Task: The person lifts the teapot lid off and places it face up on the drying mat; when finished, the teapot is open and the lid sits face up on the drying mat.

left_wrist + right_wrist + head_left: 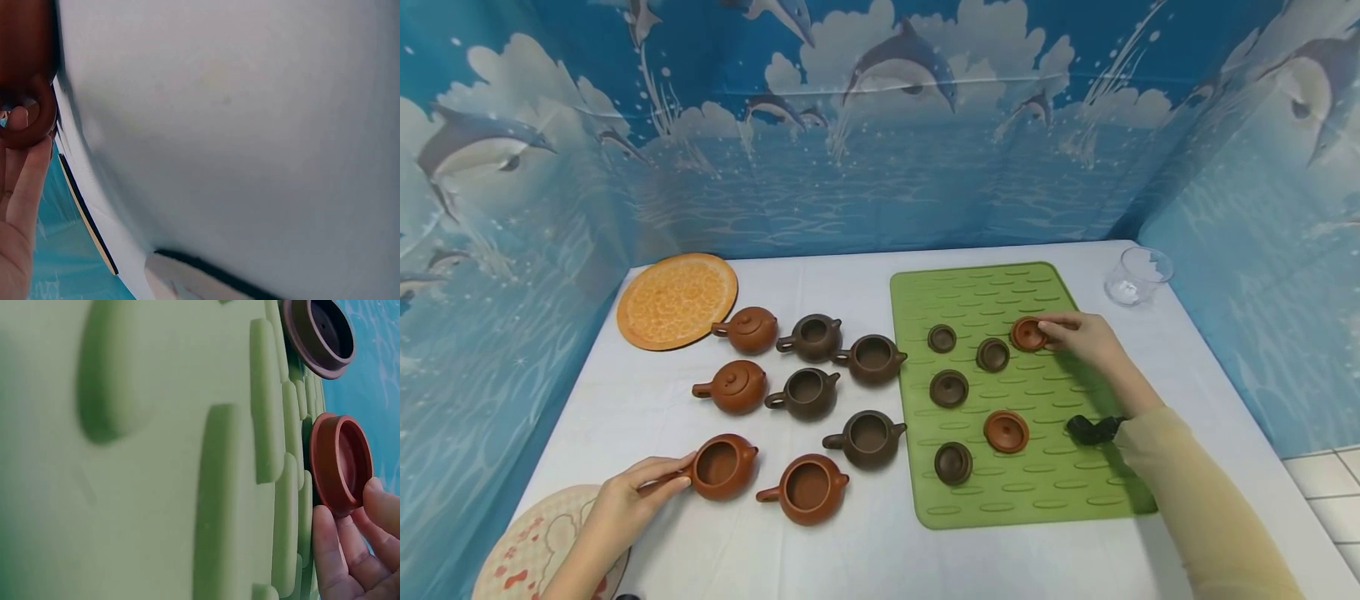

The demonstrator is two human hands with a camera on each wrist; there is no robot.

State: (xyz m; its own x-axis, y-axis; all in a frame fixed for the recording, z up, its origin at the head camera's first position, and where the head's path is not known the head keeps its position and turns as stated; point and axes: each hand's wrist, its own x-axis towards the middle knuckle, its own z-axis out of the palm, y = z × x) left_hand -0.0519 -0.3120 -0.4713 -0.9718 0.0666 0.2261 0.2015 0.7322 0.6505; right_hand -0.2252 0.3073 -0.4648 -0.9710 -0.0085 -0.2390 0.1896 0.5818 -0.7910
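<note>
My left hand [628, 504] pinches the handle of a reddish-brown open teapot [718, 468] at the front left. The left wrist view shows fingertips around the ring of its handle [40, 119]. Over on the green mat, my right hand [1086, 335] holds a reddish-brown teapot lid [1027, 333] by its rim. In the right wrist view that lid [342, 462] is upside down, hollow side up, with the thumb on the near rim. Another reddish open teapot [808, 490] stands right of the left hand's teapot.
Two lidded reddish teapots [737, 386] and several dark open teapots [868, 437] stand mid-table. More upturned lids [1006, 432] lie on the green mat [1037, 492]. Round placemats [677, 300] lie at left, and a clear glass cup [1138, 275] stands back right.
</note>
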